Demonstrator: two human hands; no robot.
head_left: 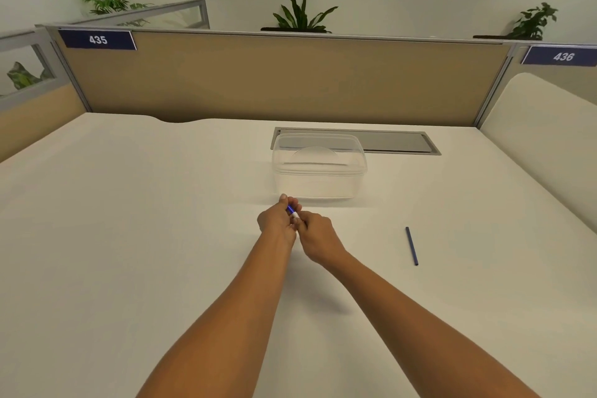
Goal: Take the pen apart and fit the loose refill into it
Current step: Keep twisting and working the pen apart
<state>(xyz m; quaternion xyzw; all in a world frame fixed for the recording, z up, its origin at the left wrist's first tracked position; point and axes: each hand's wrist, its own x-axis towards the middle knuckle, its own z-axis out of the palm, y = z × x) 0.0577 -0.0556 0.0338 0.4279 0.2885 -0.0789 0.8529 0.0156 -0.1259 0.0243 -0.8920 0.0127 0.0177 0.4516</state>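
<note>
Tan partition panels [284, 81] close off the far edge of an office cubicle, with number plates at either end, potted plants [303, 16] on the ledge behind and blue and ochre shapes scattered over the wall above. Below them a broad white desk [129, 220] fills most of the view. A grey hatch [397, 142] is set into it near the back, and a clear lidded box [319, 168] stands partly in front of that, with nothing visible inside. Both bare forearms reach out to the middle of the desk, where the hands meet just in front of the box and seem to hover above the surface. The left hand [277, 223] has its fingers curled round the far part of the pen [291, 211], and the right hand [318, 236] pinches the near end with fingertips and thumb. This two-ended hold looks meant for twisting or pulling the pen's halves apart, so I judge the dismantling step to be in hand and not yet done. The refill [411, 245], a thin straight dark-blue rod, lies alone on the desk well to the right of the hands. It is within reach but clear of the work, most likely parked there until the barrel is open. Of the pen little shows between the fingers: a short blue stretch and a white section next to it. The rest is hidden, and whether any joint has opened cannot be told.
</note>
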